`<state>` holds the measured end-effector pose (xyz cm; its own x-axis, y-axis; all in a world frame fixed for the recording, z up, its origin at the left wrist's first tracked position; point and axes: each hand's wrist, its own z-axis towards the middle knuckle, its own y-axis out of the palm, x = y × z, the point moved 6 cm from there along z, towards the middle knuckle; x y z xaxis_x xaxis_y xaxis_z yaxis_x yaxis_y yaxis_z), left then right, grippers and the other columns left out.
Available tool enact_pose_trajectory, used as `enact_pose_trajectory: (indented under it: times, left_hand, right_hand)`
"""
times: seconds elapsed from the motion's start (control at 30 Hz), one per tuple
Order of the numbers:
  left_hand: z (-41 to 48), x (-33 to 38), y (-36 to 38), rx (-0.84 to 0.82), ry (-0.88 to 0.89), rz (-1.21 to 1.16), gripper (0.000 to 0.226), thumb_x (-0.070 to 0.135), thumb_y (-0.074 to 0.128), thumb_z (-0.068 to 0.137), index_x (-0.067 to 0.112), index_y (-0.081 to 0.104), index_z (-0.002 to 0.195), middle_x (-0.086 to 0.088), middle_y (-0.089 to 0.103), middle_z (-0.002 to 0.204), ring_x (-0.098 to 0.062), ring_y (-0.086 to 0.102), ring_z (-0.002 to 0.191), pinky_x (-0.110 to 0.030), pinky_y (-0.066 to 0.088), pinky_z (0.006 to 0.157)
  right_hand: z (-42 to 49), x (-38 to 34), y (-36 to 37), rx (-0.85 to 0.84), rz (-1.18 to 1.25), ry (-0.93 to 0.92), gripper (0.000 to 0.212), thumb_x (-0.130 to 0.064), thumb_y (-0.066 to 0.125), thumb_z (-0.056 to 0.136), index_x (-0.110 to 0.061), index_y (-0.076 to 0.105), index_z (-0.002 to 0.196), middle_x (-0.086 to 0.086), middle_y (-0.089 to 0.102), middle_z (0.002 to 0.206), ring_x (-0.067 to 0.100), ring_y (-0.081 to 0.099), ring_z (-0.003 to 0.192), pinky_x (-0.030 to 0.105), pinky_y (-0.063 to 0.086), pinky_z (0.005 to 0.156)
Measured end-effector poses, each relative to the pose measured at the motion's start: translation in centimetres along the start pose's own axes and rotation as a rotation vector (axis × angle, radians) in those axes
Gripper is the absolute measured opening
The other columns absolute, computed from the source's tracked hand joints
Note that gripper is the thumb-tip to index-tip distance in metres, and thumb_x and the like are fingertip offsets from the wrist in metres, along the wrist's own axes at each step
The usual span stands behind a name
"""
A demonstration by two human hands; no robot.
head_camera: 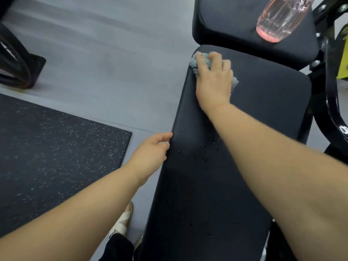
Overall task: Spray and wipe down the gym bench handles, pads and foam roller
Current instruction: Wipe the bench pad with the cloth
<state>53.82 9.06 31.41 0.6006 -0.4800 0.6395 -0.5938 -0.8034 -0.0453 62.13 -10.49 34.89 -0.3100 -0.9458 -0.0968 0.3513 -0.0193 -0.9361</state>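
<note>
Right hand [214, 81] grips bunched cloth [202, 60] on long pad [263, 102] far corner. Left hand [150, 149] relaxed, empty, touching long pad left edge. Bottle [278, 17] stands on short pad [222, 21].

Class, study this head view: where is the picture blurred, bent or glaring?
Head view: bottle and cloth are motion-blurred; wide-angle distortion bows the long pad; glare streaks the black frame; lighting is soft, shadows faint.

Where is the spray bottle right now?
Top right of the head view: the bottle sits on the far pad, beyond the long pad where the right hand presses the cloth.
</note>
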Motion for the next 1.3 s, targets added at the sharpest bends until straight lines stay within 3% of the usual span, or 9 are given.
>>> enact_pose_trajectory:
  times: [0.1,0.2,0.3,0.47,0.53,0.77,1.03,1.2,1.3]
  left_hand:
    - [0.0,0.4,0.1,0.065,0.025,0.034,0.036,0.011,0.040,0.094,0.024,0.055,0.123,0.009,0.056,0.121,-0.010,0.055,0.109,-0.034,0.044,0.100]
    - [0.0,0.7,0.1,0.119,0.071,0.112,0.023,0.015,0.042,0.093,0.013,0.063,0.103,0.001,0.057,0.103,-0.014,0.054,0.091,-0.046,0.046,0.092]
    - [-0.6,0.6,0.2,0.127,0.104,0.280,0.025,0.020,0.044,0.095,0.023,0.059,0.115,0.005,0.049,0.116,-0.009,0.052,0.086,-0.025,0.044,0.075]
    - [-1.4,2.7,2.3,0.173,0.356,0.593,0.041,0.024,0.046,0.094,0.026,0.044,0.135,0.010,0.033,0.137,-0.013,0.038,0.120,-0.022,0.030,0.100]
    - [-1.3,3.5,3.6,0.202,0.422,0.657,0.047,0.022,0.045,0.094,0.025,0.038,0.140,0.009,0.032,0.137,-0.012,0.028,0.124,-0.016,0.022,0.097]
    - [-0.1,2.8,4.2,0.194,0.339,0.887,0.067,0.022,0.045,0.092,0.018,0.012,0.149,0.005,0.004,0.153,-0.021,0.015,0.136,-0.033,0.027,0.107]
    - [-0.2,2.6,4.4,0.153,0.346,0.943,0.071,0.018,0.043,0.091,0.019,0.004,0.150,0.006,-0.006,0.155,-0.021,0.014,0.137,-0.029,0.025,0.107]
    - [-0.1,2.2,3.9,0.191,0.381,0.843,0.067,0.011,0.044,0.089,0.020,0.017,0.149,0.010,0.003,0.153,-0.019,0.022,0.134,-0.028,0.029,0.104]
    - [-0.4,2.6,4.3,0.284,0.410,0.825,0.060,0.016,0.046,0.089,0.019,0.028,0.146,0.004,0.014,0.151,-0.020,0.022,0.133,-0.032,0.027,0.106]
  right_hand:
    - [-7.2,-3.3,0.3,0.006,0.115,-0.137,0.050,-0.007,0.045,0.073,-0.013,0.061,0.120,0.016,0.053,0.119,0.034,0.048,0.082,0.036,0.043,0.064]
    - [-15.5,-3.7,-0.1,-0.107,0.161,-0.426,0.052,-0.007,0.045,0.077,-0.018,0.050,0.127,0.006,0.040,0.120,0.027,0.040,0.086,0.037,0.043,0.065]
    - [-15.7,1.3,-1.7,-0.086,0.039,-0.508,0.058,-0.005,0.051,0.074,-0.023,0.044,0.129,0.004,0.040,0.117,0.027,0.039,0.087,0.037,0.040,0.068]
    - [-10.2,9.4,-3.0,0.084,-0.029,0.409,0.049,-0.015,0.053,0.083,-0.021,0.054,0.132,0.015,0.051,0.123,0.040,0.047,0.096,0.043,0.038,0.076]
    - [-10.8,6.2,-2.0,0.134,0.022,0.523,0.044,-0.019,0.051,0.085,-0.016,0.057,0.128,0.017,0.055,0.119,0.040,0.051,0.090,0.042,0.040,0.072]
    - [-18.3,1.7,-1.7,-0.041,0.101,-0.224,0.054,-0.009,0.051,0.078,-0.027,0.047,0.129,0.002,0.040,0.119,0.027,0.040,0.091,0.036,0.037,0.071]
    - [-11.6,9.7,-2.4,0.136,0.063,0.869,0.052,-0.009,0.048,0.088,-0.024,0.049,0.137,0.011,0.048,0.130,0.036,0.046,0.102,0.039,0.036,0.080]
    - [-10.5,-0.7,-0.6,0.040,0.117,0.085,0.050,-0.009,0.047,0.073,-0.020,0.065,0.119,0.012,0.062,0.110,0.027,0.038,0.086,0.034,0.038,0.063]
    - [-11.3,3.8,-1.9,0.047,0.073,-0.096,0.054,-0.009,0.046,0.072,-0.024,0.062,0.121,0.006,0.056,0.113,0.031,0.047,0.087,0.036,0.042,0.065]
